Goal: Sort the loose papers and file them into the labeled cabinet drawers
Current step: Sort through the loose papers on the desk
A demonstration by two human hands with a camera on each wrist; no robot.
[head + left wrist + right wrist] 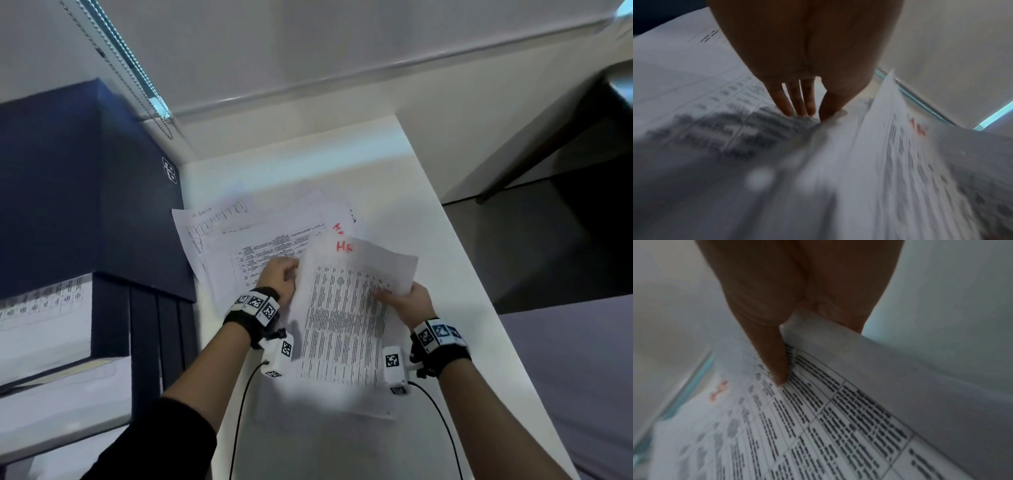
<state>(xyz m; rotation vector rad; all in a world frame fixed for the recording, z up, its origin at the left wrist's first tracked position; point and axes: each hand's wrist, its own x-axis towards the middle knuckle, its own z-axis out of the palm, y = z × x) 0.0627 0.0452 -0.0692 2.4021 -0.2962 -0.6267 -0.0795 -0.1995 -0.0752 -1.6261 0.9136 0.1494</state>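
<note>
A printed sheet marked "HR" in red (346, 308) is lifted off the white table between both hands. My right hand (400, 298) pinches its right edge, thumb (777, 360) on the printed face, fingers behind the paper. My left hand (281, 274) grips the sheet's left edge, and its fingers (797, 100) come down onto the printed page below. More loose papers (246, 236) lie fanned on the table beyond, one labelled "Admin". The dark blue cabinet (85, 192) stands at left, with an open drawer (44, 308) holding printed sheets.
The white table (445, 260) runs along a white wall and ends at right above a dark floor. A blind's bead chain (150, 102) hangs at the cabinet's back corner. Cables trail from both wrist cameras.
</note>
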